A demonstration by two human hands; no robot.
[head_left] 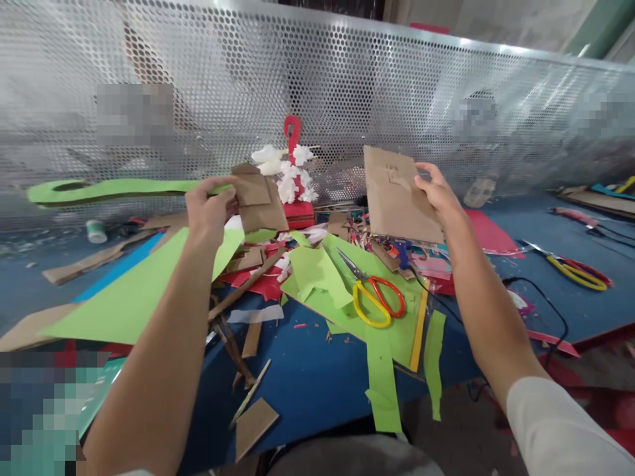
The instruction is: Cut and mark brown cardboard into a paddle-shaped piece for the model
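My left hand (211, 205) is closed around the straight end of a long green hook-shaped cutout (124, 192), held sideways above the table. Brown cardboard pieces (258, 198) show at that same end, right of my fingers; whether they are joined to it I cannot tell. My right hand (434, 188) grips the edge of a flat cardboard sheet (397, 198), tilted up, with faint writing on it. Between the hands, farther back, a red hook-shaped stem (292, 129) with white flower-like pieces (289, 182) stands on a red base (300, 215).
Scissors (374, 291) with yellow and red handles lie on green paper (317, 271). Another pair of scissors (575, 268) is at the right. Cardboard scraps (255, 423), a white-capped bottle (96, 231) and a black cord (553, 311) surround them. A perforated metal panel (347, 86) stands behind.
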